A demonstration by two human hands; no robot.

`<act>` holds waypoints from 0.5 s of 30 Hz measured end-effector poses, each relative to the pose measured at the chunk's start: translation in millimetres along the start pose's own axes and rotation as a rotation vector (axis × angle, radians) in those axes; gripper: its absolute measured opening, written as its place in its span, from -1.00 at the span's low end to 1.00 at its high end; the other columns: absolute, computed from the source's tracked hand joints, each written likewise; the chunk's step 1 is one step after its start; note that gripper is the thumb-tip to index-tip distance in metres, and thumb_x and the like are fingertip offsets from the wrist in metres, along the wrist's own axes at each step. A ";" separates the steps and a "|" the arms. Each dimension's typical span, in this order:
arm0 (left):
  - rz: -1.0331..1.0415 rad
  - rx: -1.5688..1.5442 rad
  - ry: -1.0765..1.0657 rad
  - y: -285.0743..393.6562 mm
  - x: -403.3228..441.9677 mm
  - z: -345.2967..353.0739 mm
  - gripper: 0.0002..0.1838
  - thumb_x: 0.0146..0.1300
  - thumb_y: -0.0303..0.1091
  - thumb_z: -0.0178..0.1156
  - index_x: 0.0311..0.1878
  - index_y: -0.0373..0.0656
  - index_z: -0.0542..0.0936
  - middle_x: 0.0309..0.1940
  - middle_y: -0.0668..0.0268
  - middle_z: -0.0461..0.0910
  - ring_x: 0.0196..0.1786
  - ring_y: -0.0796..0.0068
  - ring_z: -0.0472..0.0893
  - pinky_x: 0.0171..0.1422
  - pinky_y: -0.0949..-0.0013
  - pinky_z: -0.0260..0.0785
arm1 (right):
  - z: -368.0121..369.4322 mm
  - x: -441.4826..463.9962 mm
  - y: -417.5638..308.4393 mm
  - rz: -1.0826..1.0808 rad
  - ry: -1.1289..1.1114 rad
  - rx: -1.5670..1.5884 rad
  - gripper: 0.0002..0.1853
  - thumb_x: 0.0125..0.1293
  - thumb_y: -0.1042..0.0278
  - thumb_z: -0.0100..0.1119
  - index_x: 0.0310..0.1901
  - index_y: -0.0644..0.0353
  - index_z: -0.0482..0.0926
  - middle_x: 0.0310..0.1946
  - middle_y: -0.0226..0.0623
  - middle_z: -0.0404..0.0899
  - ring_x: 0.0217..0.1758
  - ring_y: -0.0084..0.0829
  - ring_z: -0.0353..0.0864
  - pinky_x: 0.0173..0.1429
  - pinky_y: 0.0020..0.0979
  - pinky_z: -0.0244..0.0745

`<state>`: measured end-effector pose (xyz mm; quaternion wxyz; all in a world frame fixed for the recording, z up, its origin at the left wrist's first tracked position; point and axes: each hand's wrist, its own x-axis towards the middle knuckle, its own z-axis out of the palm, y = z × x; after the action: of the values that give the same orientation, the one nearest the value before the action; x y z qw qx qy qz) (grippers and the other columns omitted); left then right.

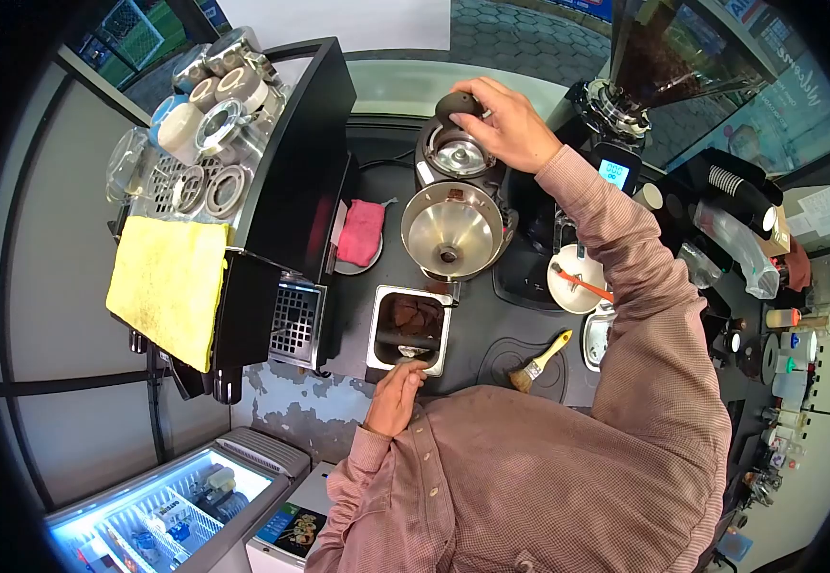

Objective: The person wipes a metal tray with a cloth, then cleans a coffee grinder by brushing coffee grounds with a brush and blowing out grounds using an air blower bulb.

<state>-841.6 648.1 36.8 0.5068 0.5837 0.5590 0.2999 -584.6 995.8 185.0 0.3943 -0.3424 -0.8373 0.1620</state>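
Note:
My right hand (508, 122) reaches over the far end of the counter. Its thumb and fingers are closed round a dark rounded knob-like piece (458, 107), just above the metal top of a small grinder-like machine (462, 156). On the near side of that machine sits a wide steel funnel-shaped bowl (434, 234) with a hole at its bottom. Close to my body, my left hand (398, 396) rests at the front rim of a square metal container (374, 329) that holds dark brown coffee grounds (410, 323). Its fingers lie outstretched together, with nothing seen in them.
An espresso machine (291, 162) stands left, cups on top and a yellow cloth (168, 286) over its edge. A pink cloth (362, 232) lies beside it. Right are a brush (537, 365), a white bowl (567, 291) and a tall grinder with a bean hopper (663, 57).

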 end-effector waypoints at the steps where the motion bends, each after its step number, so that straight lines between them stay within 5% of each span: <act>1: -0.001 0.001 -0.005 -0.1 0.2 0.3 -0.59 0.69 -0.16 -0.08 0.21 -0.30 0.59 -0.09 0.06 0.67 -0.05 0.19 0.73 0.12 0.26 0.55 | -0.7 0.3 -2.9 0.010 -0.001 0.010 -0.68 0.38 0.36 0.30 0.11 0.23 0.57 -0.07 -0.10 0.65 -0.06 -0.05 0.70 0.03 -0.20 0.60; 9: 0.025 0.018 -0.005 -4.3 0.9 0.4 -0.46 0.72 -0.04 -0.19 0.21 -0.34 0.60 -0.12 0.13 0.67 -0.09 0.33 0.67 0.09 0.31 0.51 | 9.2 -5.5 -5.6 0.151 0.095 0.067 -0.67 0.33 0.35 0.29 0.09 0.23 0.58 -0.09 -0.07 0.66 -0.06 -0.05 0.71 0.05 -0.18 0.61; 11: 0.023 0.025 -0.019 -5.8 0.4 0.9 -0.46 0.72 -0.04 -0.19 0.21 -0.34 0.59 -0.13 0.14 0.67 -0.09 0.33 0.67 0.09 0.31 0.52 | 9.4 -5.8 1.4 0.075 0.090 -0.014 -0.68 0.42 0.35 0.28 0.13 0.27 0.57 -0.08 -0.18 0.69 -0.24 -0.31 0.76 -0.11 -0.33 0.65; 15: 0.025 0.032 -0.029 -6.4 3.7 1.7 -0.47 0.72 -0.05 -0.19 0.20 -0.34 0.59 -0.13 0.15 0.67 -0.08 0.35 0.68 0.08 0.32 0.53 | 14.2 -8.1 2.0 0.237 0.029 0.194 -0.68 0.43 0.38 0.27 0.16 0.26 0.55 -0.13 -0.18 0.71 -0.38 -0.43 0.79 -0.20 -0.40 0.68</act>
<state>-841.5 650.2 29.6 0.5017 0.6028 0.5491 0.2889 -591.0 991.5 170.5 0.4158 -0.4015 -0.7655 0.2826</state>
